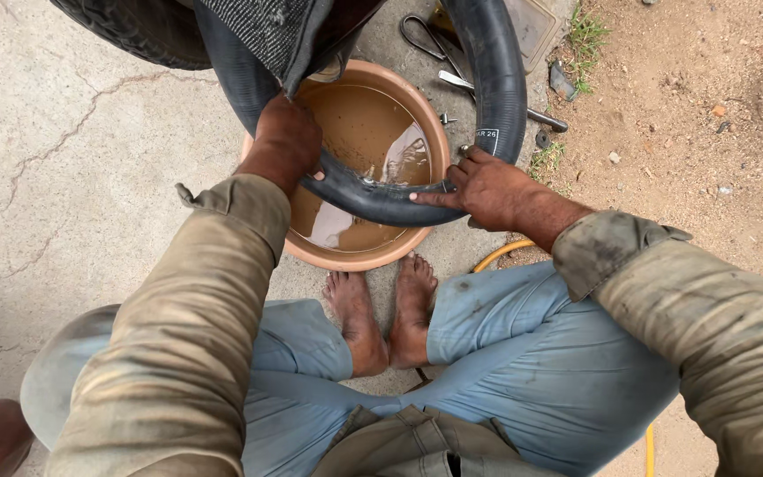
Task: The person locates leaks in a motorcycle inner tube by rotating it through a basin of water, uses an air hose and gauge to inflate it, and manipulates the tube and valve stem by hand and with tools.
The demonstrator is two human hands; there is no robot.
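Left hand [286, 141] and right hand [486, 187] each close around the black tube [381, 199], pressing its lower arc into muddy water; basin [355, 259] sits on concrete [90, 159]. Bare feet [381, 309] touch the basin's rim.

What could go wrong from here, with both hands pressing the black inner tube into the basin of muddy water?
The basin is fairly full, so pushing the inner tube deeper with the left hand and right hand could slop water onto the bare feet. The metal tools beside the rim might scrape the tube.
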